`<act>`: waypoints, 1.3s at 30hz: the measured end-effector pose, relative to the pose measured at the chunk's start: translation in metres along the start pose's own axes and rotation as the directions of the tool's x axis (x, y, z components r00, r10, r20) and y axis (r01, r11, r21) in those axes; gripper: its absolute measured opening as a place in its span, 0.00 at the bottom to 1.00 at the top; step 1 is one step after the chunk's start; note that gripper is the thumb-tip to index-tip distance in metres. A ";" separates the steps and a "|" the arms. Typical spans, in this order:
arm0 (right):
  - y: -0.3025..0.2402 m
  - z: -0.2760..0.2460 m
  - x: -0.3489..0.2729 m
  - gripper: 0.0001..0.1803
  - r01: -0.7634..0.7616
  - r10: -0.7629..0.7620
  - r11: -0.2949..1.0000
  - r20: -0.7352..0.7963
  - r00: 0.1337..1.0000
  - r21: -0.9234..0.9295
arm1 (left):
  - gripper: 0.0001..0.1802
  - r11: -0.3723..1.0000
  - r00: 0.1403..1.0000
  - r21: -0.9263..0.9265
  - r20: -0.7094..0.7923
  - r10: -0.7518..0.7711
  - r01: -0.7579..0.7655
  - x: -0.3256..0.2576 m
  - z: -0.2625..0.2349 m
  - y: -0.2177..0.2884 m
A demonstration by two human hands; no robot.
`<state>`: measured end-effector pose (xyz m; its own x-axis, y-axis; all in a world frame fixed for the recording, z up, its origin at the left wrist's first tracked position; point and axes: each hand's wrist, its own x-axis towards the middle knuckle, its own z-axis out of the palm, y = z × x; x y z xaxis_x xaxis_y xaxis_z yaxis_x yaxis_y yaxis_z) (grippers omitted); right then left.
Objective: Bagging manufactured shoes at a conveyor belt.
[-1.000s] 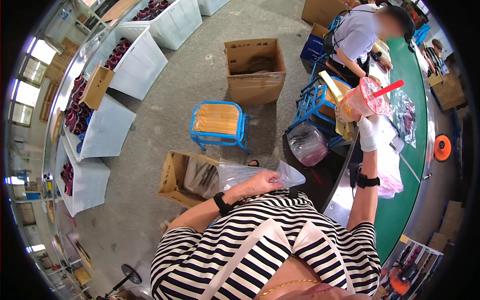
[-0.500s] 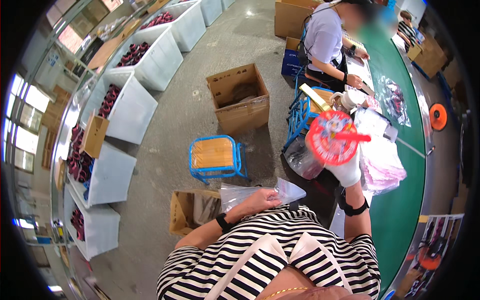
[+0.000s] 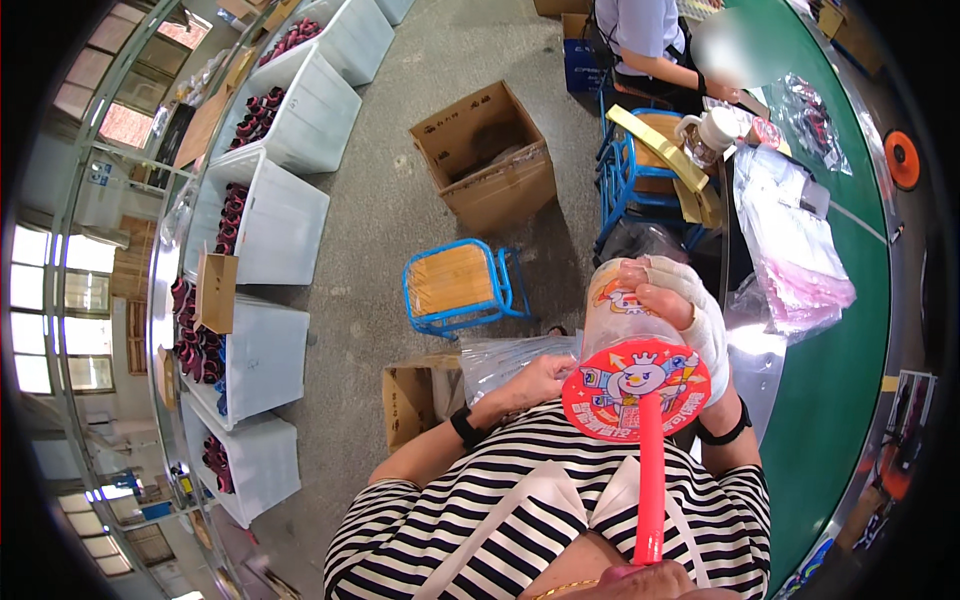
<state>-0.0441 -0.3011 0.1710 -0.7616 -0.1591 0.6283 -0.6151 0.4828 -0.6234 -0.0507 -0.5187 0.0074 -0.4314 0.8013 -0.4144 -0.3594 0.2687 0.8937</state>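
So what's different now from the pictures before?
The right hand brought the cup back from out by the green table toward the person, so its red straw now meets the mouth. Nothing was let go. The left hand still holds the clear plastic.

One drink cup [image 3: 618,325], one straw [image 3: 650,480], one jug [image 3: 704,140]

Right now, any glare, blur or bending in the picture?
Head view: the windows at left glare white; head view: a patch beside the co-worker is blurred; head view: the green table curves near the rim, the cup lid looks sharp.
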 end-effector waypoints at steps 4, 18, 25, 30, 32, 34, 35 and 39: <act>0.001 -0.003 0.003 0.27 0.010 -0.011 1.000 -0.019 1.000 -0.007 | 0.17 0.997 1.000 0.080 -0.019 0.004 -0.003 0.006 -0.001 -0.015; 0.022 -0.006 0.007 0.28 0.194 -0.195 0.981 -0.027 0.980 -0.029 | 0.15 0.994 0.998 0.088 -0.020 -0.067 0.069 0.006 0.004 0.013; 0.027 -0.006 0.006 0.28 0.141 -0.140 0.988 -0.013 0.990 0.065 | 0.14 0.998 0.998 -0.015 -0.001 -0.065 0.065 0.014 0.004 0.010; 0.033 -0.007 0.004 0.25 0.160 -0.160 0.986 -0.007 0.987 0.051 | 0.15 0.996 0.996 -0.021 0.026 -0.087 0.088 0.018 0.002 0.014; 0.031 -0.006 0.003 0.24 0.119 -0.120 0.990 0.002 0.993 0.072 | 0.15 0.995 0.995 -0.032 0.035 -0.092 0.093 0.018 0.002 0.014; 0.031 -0.006 0.000 0.23 0.079 -0.080 0.993 0.009 0.997 0.090 | 0.15 0.986 0.995 -0.140 0.059 -0.079 0.086 0.019 0.002 0.009; 0.033 -0.005 -0.001 0.23 0.095 -0.095 0.992 -0.005 0.995 0.082 | 0.15 0.986 0.995 -0.140 0.062 -0.083 0.091 0.018 0.002 0.009; 0.033 -0.004 -0.001 0.23 0.112 -0.110 0.990 -0.023 0.994 0.082 | 0.15 0.991 0.996 -0.115 0.063 -0.065 0.072 0.018 0.000 0.011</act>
<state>-0.0632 -0.2819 0.1519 -0.6841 -0.1915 0.7038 -0.7111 0.3899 -0.5851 -0.0624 -0.5015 0.0094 -0.3538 0.8143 -0.4602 -0.4826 0.2626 0.8355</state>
